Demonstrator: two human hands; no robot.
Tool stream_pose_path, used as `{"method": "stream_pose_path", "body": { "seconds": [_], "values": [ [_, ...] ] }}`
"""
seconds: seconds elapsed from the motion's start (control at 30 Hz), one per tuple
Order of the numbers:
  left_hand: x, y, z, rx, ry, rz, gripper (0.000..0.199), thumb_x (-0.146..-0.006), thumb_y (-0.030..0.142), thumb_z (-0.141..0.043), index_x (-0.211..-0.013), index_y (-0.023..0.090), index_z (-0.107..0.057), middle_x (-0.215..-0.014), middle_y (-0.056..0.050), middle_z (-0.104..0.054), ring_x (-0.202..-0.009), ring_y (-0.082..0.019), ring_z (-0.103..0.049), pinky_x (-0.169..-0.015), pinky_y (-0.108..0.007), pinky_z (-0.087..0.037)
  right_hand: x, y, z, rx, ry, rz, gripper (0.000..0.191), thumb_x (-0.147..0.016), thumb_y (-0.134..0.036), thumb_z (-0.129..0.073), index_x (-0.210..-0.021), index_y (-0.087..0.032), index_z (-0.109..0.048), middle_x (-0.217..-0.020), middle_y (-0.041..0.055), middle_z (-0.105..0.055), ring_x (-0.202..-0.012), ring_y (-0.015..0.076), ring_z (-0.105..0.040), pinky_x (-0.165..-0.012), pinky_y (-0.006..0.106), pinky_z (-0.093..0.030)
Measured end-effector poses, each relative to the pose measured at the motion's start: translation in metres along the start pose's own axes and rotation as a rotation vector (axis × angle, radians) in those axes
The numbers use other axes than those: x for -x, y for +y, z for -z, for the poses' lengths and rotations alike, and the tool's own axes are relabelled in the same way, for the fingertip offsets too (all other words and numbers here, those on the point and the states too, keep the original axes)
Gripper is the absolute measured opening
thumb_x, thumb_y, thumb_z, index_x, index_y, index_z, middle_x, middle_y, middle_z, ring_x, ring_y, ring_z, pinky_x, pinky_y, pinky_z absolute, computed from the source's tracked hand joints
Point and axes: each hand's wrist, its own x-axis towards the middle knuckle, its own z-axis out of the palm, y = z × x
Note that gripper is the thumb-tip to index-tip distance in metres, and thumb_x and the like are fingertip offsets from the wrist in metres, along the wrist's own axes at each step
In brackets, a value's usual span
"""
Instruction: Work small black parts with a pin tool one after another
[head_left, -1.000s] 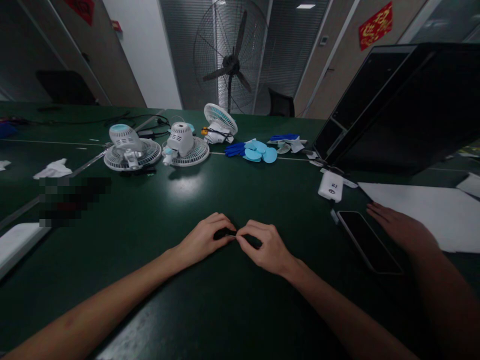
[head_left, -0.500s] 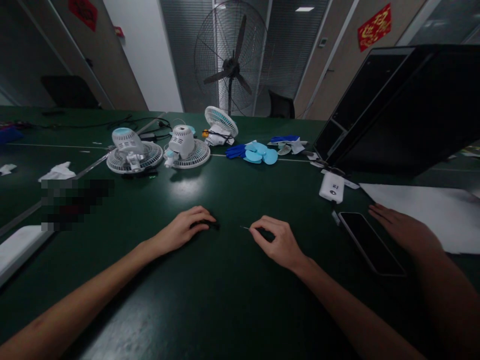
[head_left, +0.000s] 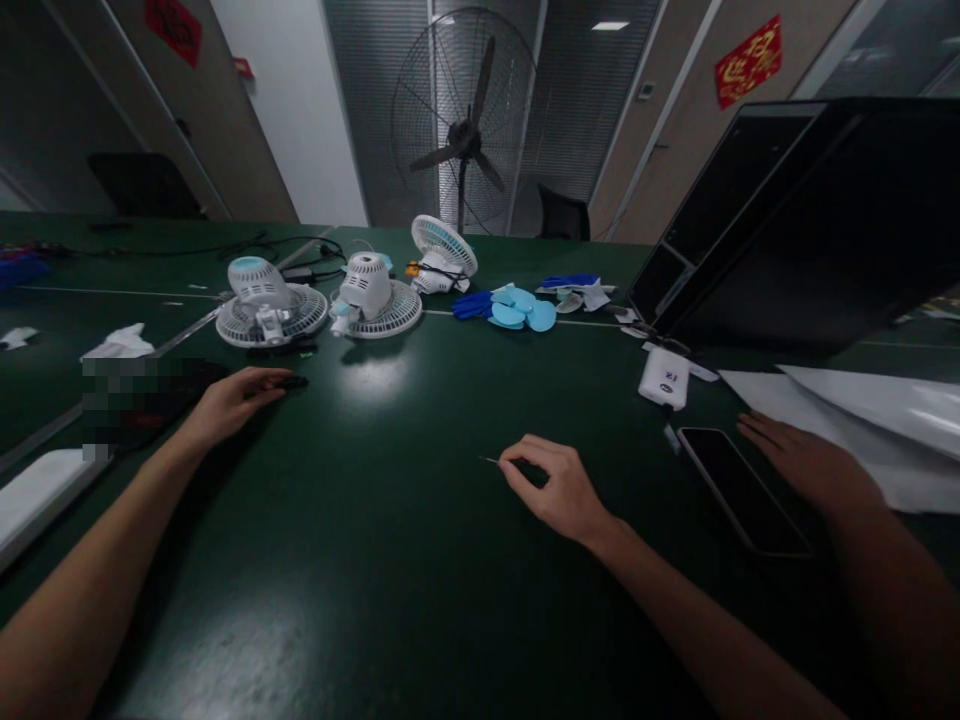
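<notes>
My left hand (head_left: 236, 400) is closed on a small black object (head_left: 295, 382), too dark for me to make out its kind; it sits low over the green table (head_left: 405, 560), near a white desk fan (head_left: 262, 300) lying on its grille. Closer to the middle, my right hand (head_left: 551, 482) rests on the table with thumb and forefinger pinched on a thin metal pin-like piece (head_left: 489, 460), whose tip points left. Another white fan (head_left: 371, 300) lies face down beyond my hands, and a third fan (head_left: 442, 255) leans tilted behind it.
Light-blue fan blades (head_left: 521, 308) and blue gloves (head_left: 471, 304) lie at the back. To the right are a white power bank (head_left: 664, 378), a phone (head_left: 739, 490), another person's hand (head_left: 814, 465), white sheets (head_left: 922, 470) and a large black monitor (head_left: 810, 230). A white box (head_left: 45, 490) stands left.
My left hand has moved left and away from my right hand, carrying the black object toward the fans. The right hand stays in place. A white sheet at the right has lifted.
</notes>
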Motion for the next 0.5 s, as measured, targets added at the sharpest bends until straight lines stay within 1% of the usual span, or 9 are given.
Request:
{"method": "stream_pose_path", "body": {
  "seconds": [0.07, 0.17, 0.23, 0.3, 0.43, 0.5],
  "values": [
    [0.002, 0.0, 0.004, -0.003, -0.008, 0.041, 0.101, -0.063, 0.092, -0.062, -0.128, 0.014, -0.066, -0.12, -0.008, -0.071, -0.104, -0.026, -0.064, -0.092, -0.032, -0.051, 0.0, 0.0, 0.0, -0.009, -0.005, 0.002, 0.014, -0.1, -0.023, -0.058, -0.097, -0.02, -0.071, -0.089, 0.0035, -0.071, -0.078, 0.0169, -0.067, -0.071, 0.03, -0.053],
    [0.004, -0.002, 0.008, -0.063, 0.004, 0.069, 0.096, -0.059, 0.096, -0.06, -0.114, 0.018, -0.073, -0.117, -0.006, -0.071, -0.102, -0.026, -0.065, -0.093, -0.033, -0.051, 0.0, 0.0, 0.0, -0.013, -0.006, -0.001, 0.013, -0.1, -0.023, -0.059, -0.097, -0.02, -0.071, -0.09, 0.0034, -0.071, -0.078, 0.0171, -0.067, -0.072, 0.031, -0.054],
    [0.004, -0.004, 0.009, -0.087, 0.012, 0.039, 0.094, -0.061, 0.097, -0.057, -0.106, 0.017, -0.074, -0.112, -0.007, -0.071, -0.101, -0.026, -0.065, -0.094, -0.033, -0.051, 0.001, 0.001, -0.001, -0.021, -0.009, -0.005, 0.013, -0.1, -0.022, -0.058, -0.098, -0.02, -0.071, -0.091, 0.0035, -0.07, -0.078, 0.017, -0.067, -0.072, 0.031, -0.054],
    [0.002, -0.008, 0.011, -0.107, 0.012, 0.015, 0.091, -0.064, 0.097, -0.054, -0.103, 0.017, -0.075, -0.109, -0.006, -0.071, -0.101, -0.026, -0.065, -0.093, -0.033, -0.051, 0.001, 0.001, -0.001, -0.025, -0.011, -0.007, 0.013, -0.101, -0.022, -0.058, -0.098, -0.02, -0.071, -0.092, 0.0034, -0.07, -0.079, 0.0169, -0.067, -0.072, 0.03, -0.054],
    [-0.001, -0.016, 0.019, -0.197, -0.053, 0.056, 0.086, -0.067, 0.096, -0.052, -0.102, 0.02, -0.075, -0.11, -0.004, -0.072, -0.1, -0.026, -0.065, -0.087, -0.031, -0.052, 0.002, 0.002, -0.001, -0.027, -0.023, -0.014, 0.014, -0.101, -0.023, -0.058, -0.099, -0.02, -0.071, -0.092, 0.0035, -0.07, -0.079, 0.017, -0.067, -0.073, 0.031, -0.054],
    [0.0, -0.015, 0.023, -0.222, -0.057, 0.062, 0.085, -0.068, 0.095, -0.054, -0.102, 0.02, -0.075, -0.11, -0.003, -0.072, -0.099, -0.025, -0.065, -0.086, -0.03, -0.052, 0.002, 0.002, 0.0, -0.032, -0.035, -0.017, 0.014, -0.101, -0.023, -0.058, -0.099, -0.02, -0.071, -0.092, 0.0037, -0.07, -0.08, 0.0172, -0.067, -0.072, 0.031, -0.054]
  ]
}}
